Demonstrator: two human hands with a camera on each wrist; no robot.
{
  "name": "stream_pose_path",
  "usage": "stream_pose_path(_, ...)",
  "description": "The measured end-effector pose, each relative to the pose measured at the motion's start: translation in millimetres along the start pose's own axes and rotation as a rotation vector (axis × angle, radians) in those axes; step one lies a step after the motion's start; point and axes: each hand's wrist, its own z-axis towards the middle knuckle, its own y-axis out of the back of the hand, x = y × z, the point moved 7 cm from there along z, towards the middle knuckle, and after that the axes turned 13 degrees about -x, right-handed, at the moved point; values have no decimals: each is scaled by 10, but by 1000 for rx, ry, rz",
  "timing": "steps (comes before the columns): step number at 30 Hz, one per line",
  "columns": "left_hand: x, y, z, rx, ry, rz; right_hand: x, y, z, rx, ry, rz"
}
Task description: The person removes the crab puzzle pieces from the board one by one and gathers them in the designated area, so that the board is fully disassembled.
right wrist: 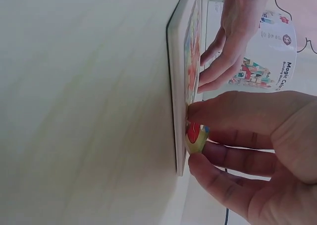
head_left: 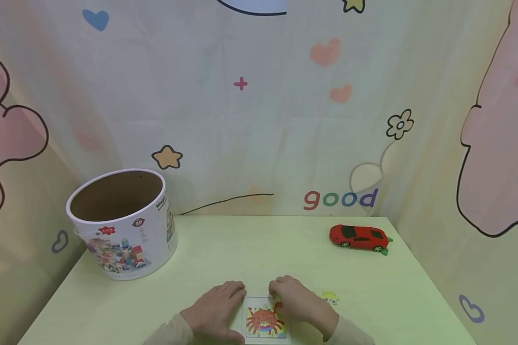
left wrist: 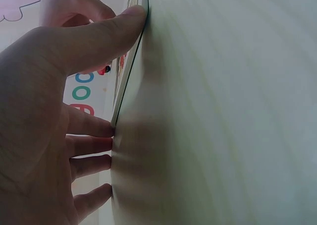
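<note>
A small, thin, square puzzle board with a white frame (head_left: 265, 322) lies flat on the pale green table (head_left: 224, 249), at the near edge and between the two hands. Its face carries a bright picture of an orange-red crab over rainbow-coloured stripes on a light blue ground, and from the right wrist view the board shows as a slim pale slab with a dark lower edge. The left hand (head_left: 216, 311) rests on the table against the board's left side, fingers straight and slightly spread; the left wrist view shows the thumb (left wrist: 106, 34) lying along one edge of the board and the fingertips touching the table beside it. The right hand (head_left: 300, 302) sits at the board's upper right corner and pinches a small puzzle piece, red and yellow-green (right wrist: 194, 136), between thumb and curled fingers, the piece held right at the board's edge. A loose pale yellow puzzle piece (head_left: 330, 298) lies on the table just beside the right hand. Farther back on the left stands an open round cardboard tub with a white printed wall (head_left: 125, 230), and well apart on the right sits a red toy sports car (head_left: 359, 237).
</note>
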Motion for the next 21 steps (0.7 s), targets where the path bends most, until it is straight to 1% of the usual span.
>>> stream_pose_path(8, 7, 3, -35, -27, -20, 12, -6, -10, -14, 25, -51, 45)
stream_pose_path(11, 7, -1, -29, -30, -23, 10, -21, -2, -18, 11, -50, 39)
stream_pose_path(16, 3, -5, -10, -15, -12, -1, -41, 13, -35, -3, -51, 43)
stream_pose_path(21, 5, 3, -2, 5, -4, -2, -33, 17, -34, 12, -52, 57)
